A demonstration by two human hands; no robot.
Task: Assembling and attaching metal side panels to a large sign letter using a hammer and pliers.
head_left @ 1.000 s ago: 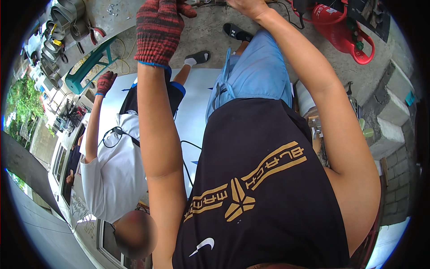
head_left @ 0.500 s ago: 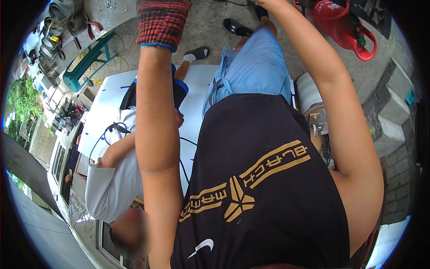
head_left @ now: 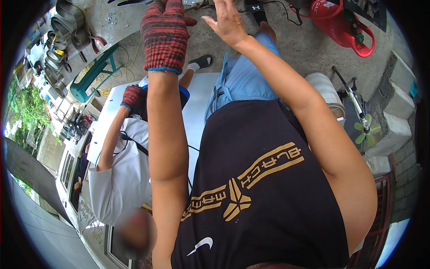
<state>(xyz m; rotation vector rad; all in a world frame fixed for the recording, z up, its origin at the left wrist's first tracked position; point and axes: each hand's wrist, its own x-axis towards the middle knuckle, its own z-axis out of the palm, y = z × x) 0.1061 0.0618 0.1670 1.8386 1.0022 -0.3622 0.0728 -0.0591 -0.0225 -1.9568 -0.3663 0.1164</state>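
At the top edge my left hand (head_left: 165, 36), in a red-and-black knitted glove, has its fingers curled around a narrow grey piece, too cut off to name. Its thumb sticks out to the right. My bare right hand (head_left: 229, 24) is a little to the right, thumb and fingers apart with nothing visible in them; the fingertips touch the frame's edge. Between the hands, a thin dark rod-like thing (head_left: 195, 7) shows in part. Just left of the glove lie dark, flat, pointed pieces (head_left: 130, 2) on a grey surface.
A co-worker in a light shirt (head_left: 118, 179) is at my left, a gloved hand (head_left: 131, 95) by a white sheet (head_left: 195, 98). Further left are a green plastic stool (head_left: 95, 80), red-handled pliers (head_left: 97, 40) and bent metal strips (head_left: 71, 28). A red tank (head_left: 329, 20) stands at upper right.
My right hand has come down into view from the top edge. The gloved left hand sits slightly lower and further right. The co-worker's gloved hand has moved up and left.
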